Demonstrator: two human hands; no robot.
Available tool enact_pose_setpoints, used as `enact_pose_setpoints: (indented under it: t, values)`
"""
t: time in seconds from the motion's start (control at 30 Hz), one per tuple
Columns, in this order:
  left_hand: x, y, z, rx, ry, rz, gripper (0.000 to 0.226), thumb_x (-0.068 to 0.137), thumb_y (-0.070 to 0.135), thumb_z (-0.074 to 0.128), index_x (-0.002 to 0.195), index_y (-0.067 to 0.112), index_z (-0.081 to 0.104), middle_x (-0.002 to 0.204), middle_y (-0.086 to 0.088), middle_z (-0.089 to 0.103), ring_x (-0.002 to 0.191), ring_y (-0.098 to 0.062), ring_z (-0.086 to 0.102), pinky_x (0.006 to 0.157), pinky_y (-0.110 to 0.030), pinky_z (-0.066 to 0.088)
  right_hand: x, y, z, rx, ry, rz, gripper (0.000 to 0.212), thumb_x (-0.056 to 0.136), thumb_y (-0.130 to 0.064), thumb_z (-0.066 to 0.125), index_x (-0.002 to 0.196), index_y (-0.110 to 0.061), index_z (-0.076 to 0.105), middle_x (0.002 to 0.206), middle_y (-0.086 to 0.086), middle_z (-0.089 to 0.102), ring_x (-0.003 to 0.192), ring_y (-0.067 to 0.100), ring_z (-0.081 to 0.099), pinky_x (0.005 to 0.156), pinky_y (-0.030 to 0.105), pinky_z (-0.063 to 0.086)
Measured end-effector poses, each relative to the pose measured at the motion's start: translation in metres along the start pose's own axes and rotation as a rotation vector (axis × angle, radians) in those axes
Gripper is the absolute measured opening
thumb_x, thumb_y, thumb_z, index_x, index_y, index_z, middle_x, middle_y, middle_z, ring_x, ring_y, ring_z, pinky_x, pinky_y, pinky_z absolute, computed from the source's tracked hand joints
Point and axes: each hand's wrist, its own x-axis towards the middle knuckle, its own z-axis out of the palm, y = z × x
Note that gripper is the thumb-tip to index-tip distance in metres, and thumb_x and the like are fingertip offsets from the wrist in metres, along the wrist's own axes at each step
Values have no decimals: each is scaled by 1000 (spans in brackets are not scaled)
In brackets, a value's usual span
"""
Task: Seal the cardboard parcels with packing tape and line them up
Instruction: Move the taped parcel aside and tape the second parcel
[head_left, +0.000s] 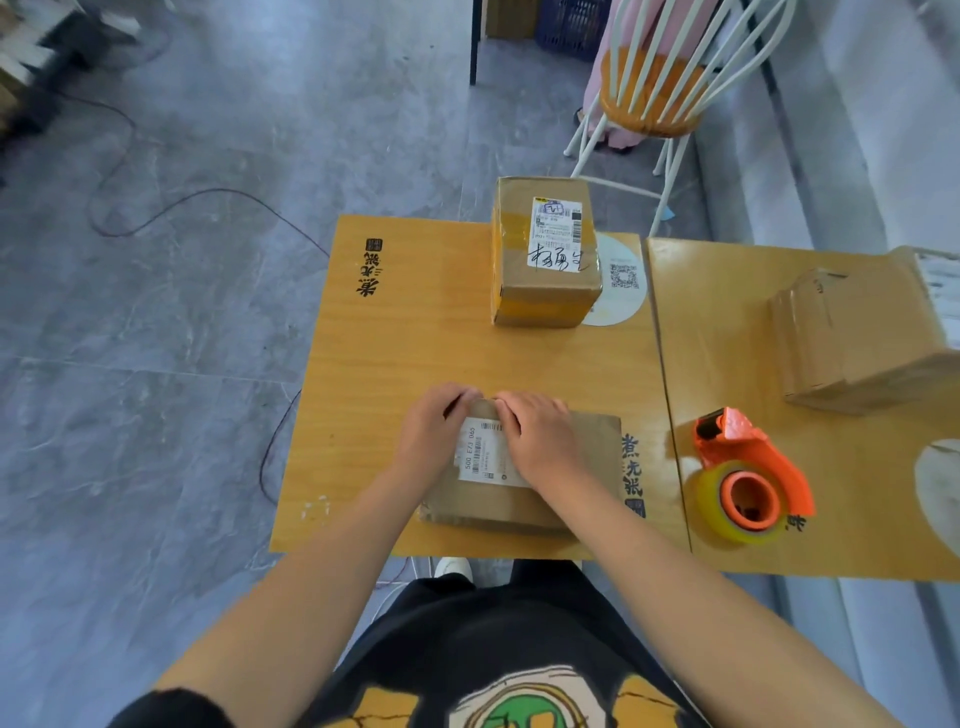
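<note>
**Both hands on the near parcel**

Side by side: left table (395, 353), right table (727, 322). Far right on the right table, stacked boxes (852, 343). Far on the left table, taped far parcel (545, 254); near, flat near parcel (587, 447). Near on the right table, dispenser (748, 478), lying apart. Left hand (431, 436): fingers curled over the near parcel's far edge. Right hand (540, 436): fingers together, pressing its label (480, 457).

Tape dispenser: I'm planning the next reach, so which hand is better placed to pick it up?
Right. The tape dispenser lies right of the parcel, nearer the right hand; the left hand would need to cross over.
</note>
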Motion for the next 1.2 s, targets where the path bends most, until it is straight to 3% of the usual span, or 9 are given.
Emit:
enact_pose_setpoints:
  t: [0.17,0.3,0.47,0.57,0.67,0.77,0.87,1.03,1.2]
  values:
    - [7,6,-4,-77,31,-178,33,105,32,45,92,21,73,64,7,60,51,0,48,49,-17,34,2,-1,-3,-79,-59,28,39,107,-36,26,114,-22,62,116,-7,67,112,15,56,94,31,31]
    - [10,11,0,-103,20,-301,44,108,33,33,95,14,70,69,0,60,60,-11,52,48,-18,37,3,-4,-7,-122,-117,51,42,108,-37,20,117,-22,58,119,-7,63,113,15,53,96,32,31]
    - [14,11,-7,-278,-14,-650,64,106,48,18,127,6,61,128,-14,59,119,-30,53,99,-40,41,3,4,-20,-95,-234,33,45,107,-40,18,126,-23,55,126,-7,58,122,14,47,110,34,27]
    - [9,-3,-23,-303,99,-570,50,108,39,27,123,11,65,139,-8,55,132,-26,47,107,-43,37,-8,27,-33,-112,-100,188,49,104,-41,17,123,-20,57,123,-5,57,124,16,48,116,40,25]
    - [-2,-4,-33,-326,144,-442,29,105,27,42,122,18,64,129,1,61,123,-17,53,98,-35,44,-20,43,-42,-148,54,427,49,104,-44,23,122,-13,56,123,3,55,123,23,46,112,40,28]
    - [-9,6,-23,-280,39,-354,28,102,31,50,123,21,65,117,6,63,108,-11,55,78,-22,43,-24,48,-40,29,36,580,59,100,-54,38,135,-7,46,136,10,43,127,27,41,105,40,37]
    - [-13,12,-7,-151,-30,-273,23,101,35,52,117,23,63,109,6,61,101,-12,55,75,-26,43,-28,48,-42,362,31,638,70,93,-53,56,142,-9,33,145,9,29,132,25,37,105,41,37]
    - [-18,6,6,-112,98,-198,27,106,35,38,100,17,57,86,-1,57,74,-12,50,63,-29,37,-37,54,-49,534,-29,707,73,91,-51,60,143,-11,28,144,6,29,125,20,39,101,36,37]
    - [-19,5,13,-189,222,-253,35,107,34,33,100,16,63,84,3,58,74,-9,50,62,-26,38,-47,59,-47,567,-107,799,76,89,-54,62,141,-9,29,142,7,33,111,17,42,88,36,42]
